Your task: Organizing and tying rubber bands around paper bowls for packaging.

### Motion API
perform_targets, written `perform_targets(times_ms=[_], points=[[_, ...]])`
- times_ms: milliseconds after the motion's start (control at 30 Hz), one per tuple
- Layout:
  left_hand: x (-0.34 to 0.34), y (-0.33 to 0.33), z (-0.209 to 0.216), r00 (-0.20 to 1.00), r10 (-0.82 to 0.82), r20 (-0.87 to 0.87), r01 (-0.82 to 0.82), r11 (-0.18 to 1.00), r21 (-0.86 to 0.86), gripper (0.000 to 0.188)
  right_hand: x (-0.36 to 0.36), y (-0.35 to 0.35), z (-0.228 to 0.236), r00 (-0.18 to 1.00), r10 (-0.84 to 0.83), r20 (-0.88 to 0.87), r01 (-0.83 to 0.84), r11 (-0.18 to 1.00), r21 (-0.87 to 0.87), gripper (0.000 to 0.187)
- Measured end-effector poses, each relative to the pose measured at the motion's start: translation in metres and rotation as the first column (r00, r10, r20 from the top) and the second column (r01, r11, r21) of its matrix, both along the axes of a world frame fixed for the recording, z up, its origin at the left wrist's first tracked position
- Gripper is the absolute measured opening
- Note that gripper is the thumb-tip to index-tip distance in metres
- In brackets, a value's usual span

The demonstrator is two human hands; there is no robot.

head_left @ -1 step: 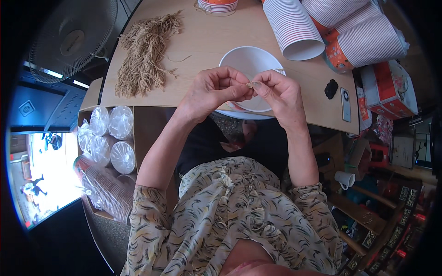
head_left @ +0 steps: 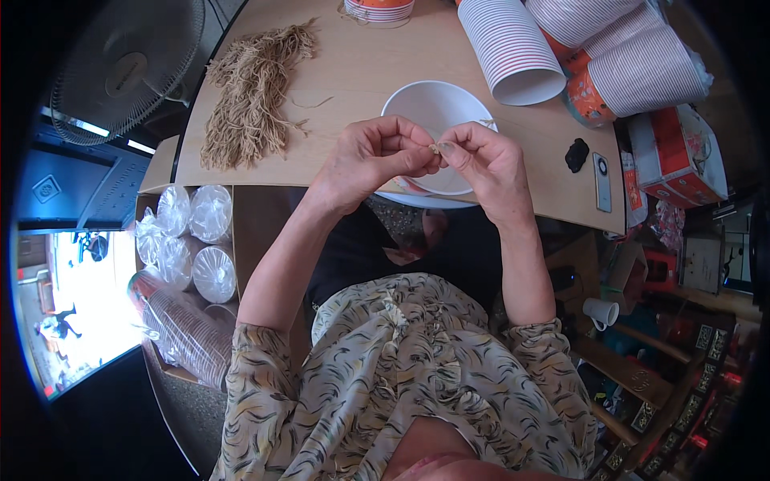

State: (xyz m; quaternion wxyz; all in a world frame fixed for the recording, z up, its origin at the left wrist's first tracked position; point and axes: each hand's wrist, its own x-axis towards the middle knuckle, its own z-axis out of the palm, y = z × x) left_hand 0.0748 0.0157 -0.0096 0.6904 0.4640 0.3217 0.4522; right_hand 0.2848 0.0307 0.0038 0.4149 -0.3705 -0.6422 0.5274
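Observation:
Over a white paper tub at the table's near edge, my two hands meet fingertip to fingertip. My left hand and my right hand both pinch a small tan strand, which looks bunched or knotted between the thumbs and forefingers. Most of that strand is hidden by the fingers. A short pale end shows at the tub's rim behind my right hand. To the left on the table lies a thick pile of tan, string-like strands, with one loose strand beside it.
Stacked paper tubs lie at the far right, more wrapped stacks beyond them. A phone and a black lump sit near the right edge. At left are a fan and a carton of plastic-wrapped cups. A mug stands lower right.

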Motion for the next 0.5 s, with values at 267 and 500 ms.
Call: perform_targets(times_ms=[267,500], points=[[0.0019,-0.0018,0.0022,1.0,0.013,-0.013,-0.013,1.0,0.006,0.019,0.0004,-0.0011,0.0,1.0,-0.004,0.013,0.004,1.0,0.003,0.012],[0.0042,-0.0016,0.0019,1.0,0.023,-0.016,-0.022,1.0,0.02,0.015,0.0002,-0.0038,0.0039,0.997,-0.015,0.074,0.011,0.998,0.058,0.01]])
